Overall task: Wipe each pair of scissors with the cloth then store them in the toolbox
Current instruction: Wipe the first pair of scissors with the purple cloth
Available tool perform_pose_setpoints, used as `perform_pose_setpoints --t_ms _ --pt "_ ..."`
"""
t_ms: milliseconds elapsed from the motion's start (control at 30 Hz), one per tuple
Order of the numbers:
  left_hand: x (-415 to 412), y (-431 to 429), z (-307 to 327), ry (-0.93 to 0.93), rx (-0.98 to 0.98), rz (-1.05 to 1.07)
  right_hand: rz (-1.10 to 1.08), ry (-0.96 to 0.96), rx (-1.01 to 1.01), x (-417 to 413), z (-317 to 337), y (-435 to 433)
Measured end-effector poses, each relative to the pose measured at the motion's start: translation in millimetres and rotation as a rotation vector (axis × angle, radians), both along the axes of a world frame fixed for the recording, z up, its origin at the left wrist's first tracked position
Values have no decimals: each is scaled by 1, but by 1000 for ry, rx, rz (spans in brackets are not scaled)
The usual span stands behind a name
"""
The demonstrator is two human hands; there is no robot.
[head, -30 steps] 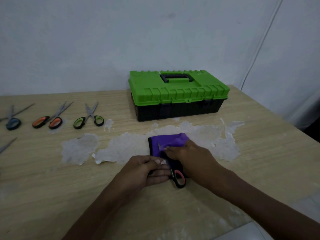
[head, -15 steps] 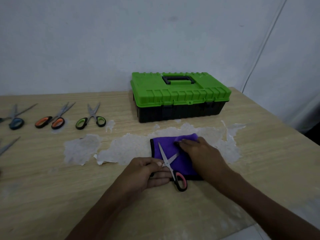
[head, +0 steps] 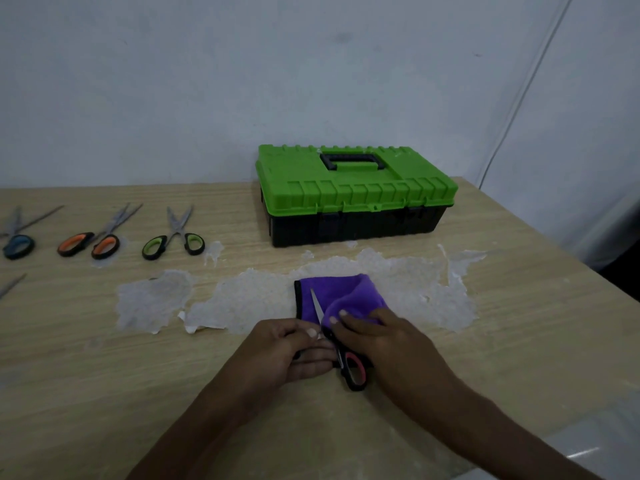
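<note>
Red-handled scissors (head: 355, 370) lie on a purple cloth (head: 334, 289) near the table's front middle. One blade tip shows; the other is under a fold of cloth. My left hand (head: 287, 355) grips the scissors by the left handle, which it hides. My right hand (head: 384, 344) pinches the folded cloth over the right blade. The green toolbox (head: 353, 188) stands shut behind the cloth. Green-handled scissors (head: 173, 242), orange-handled scissors (head: 91, 242) and blue-handled scissors (head: 17, 242) lie in a row at the left.
The wooden table (head: 519, 306) has patches of peeled white surface (head: 152, 299) around the cloth. Another blade tip (head: 10, 285) pokes in at the left edge. A wall stands right behind the toolbox; the table's right edge runs diagonally.
My right hand has pulled back toward me from the spread cloth, folding a flap over the right blade. My left hand has stayed on the handle.
</note>
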State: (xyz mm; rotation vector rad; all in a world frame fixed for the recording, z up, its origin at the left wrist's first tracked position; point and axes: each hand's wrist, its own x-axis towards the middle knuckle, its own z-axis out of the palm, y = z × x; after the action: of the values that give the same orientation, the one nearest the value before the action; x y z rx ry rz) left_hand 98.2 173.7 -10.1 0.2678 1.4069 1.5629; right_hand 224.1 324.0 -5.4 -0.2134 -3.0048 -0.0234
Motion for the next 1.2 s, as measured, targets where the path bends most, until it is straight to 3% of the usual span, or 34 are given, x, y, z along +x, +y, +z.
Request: perform_pose_setpoints --t_ms 167,233,300,433,533,667,867,1000,1200 --pt "0 -2 -1 -4 12 -6 -146 -27 59 -6 -2 22" --pt "1 -3 -1 -8 33 4 -171 -6 -104 -13 1 32" --pt "1 -4 -3 -7 68 17 -129 135 -321 -16 0 34" --pt "2 -6 -5 -14 132 28 -64 343 -450 -13 3 17" --pt "0 -5 -5 -36 164 27 -159 489 -473 -13 12 22" --pt "-3 -5 -3 -114 192 72 -407 512 -684 -11 22 47" --pt "-4 -1 -4 -120 224 57 -339 514 -1003 -12 34 21" --pt "-6 0 -10 -141 215 37 -218 398 -877 -14 16 4" --pt "-9 0 -14 -151 234 2 -8 204 -249 -12 -12 -20"
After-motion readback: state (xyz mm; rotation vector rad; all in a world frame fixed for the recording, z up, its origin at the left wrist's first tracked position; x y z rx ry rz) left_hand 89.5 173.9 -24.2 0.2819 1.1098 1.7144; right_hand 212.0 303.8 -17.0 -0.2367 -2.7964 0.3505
